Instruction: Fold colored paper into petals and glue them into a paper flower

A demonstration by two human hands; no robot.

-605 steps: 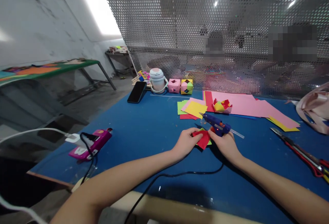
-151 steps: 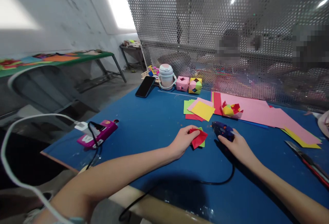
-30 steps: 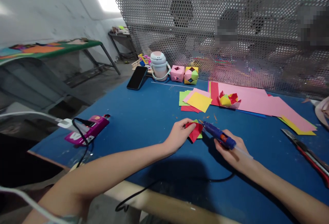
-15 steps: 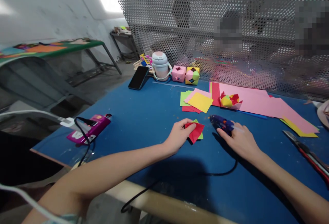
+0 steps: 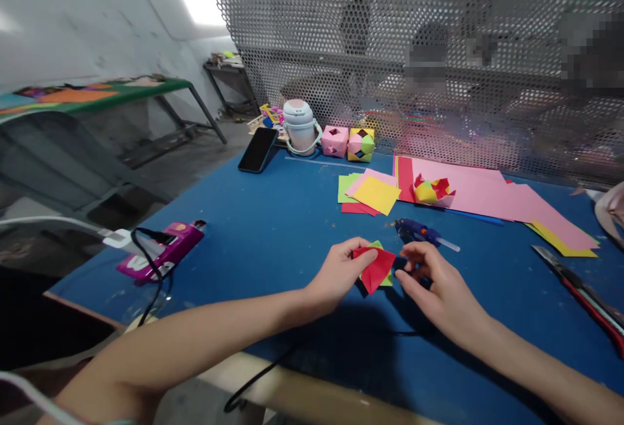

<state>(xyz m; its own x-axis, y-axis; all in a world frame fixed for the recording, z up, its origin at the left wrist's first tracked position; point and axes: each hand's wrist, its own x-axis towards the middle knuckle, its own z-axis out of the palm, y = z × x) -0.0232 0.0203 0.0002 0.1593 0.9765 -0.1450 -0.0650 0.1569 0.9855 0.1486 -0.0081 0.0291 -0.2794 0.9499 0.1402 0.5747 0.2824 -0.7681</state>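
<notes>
My left hand (image 5: 344,272) pinches a folded red paper piece (image 5: 375,269), thumb on top, with a green paper piece (image 5: 387,280) showing from beneath it. To the right, my right hand (image 5: 431,279) is near the red paper, its fingers curved and apart with nothing in them. Just beyond that hand, a dark blue hot glue gun (image 5: 418,231) lies on the table with a clear glue stick out of its back. A pile of yellow, pink, green and red paper squares (image 5: 377,195) lies farther back.
Pink paper sheets (image 5: 482,188) at the back carry a red and yellow folded paper shape (image 5: 433,191). A box cutter (image 5: 580,295) lies at right. A phone (image 5: 258,150), a flask (image 5: 299,127) and paper cubes (image 5: 335,141) stand behind. A purple power strip (image 5: 163,253) is at left.
My right hand has let go of the glue gun and moved nearer to me and left, towards the red paper. My left hand keeps its pinch on the papers.
</notes>
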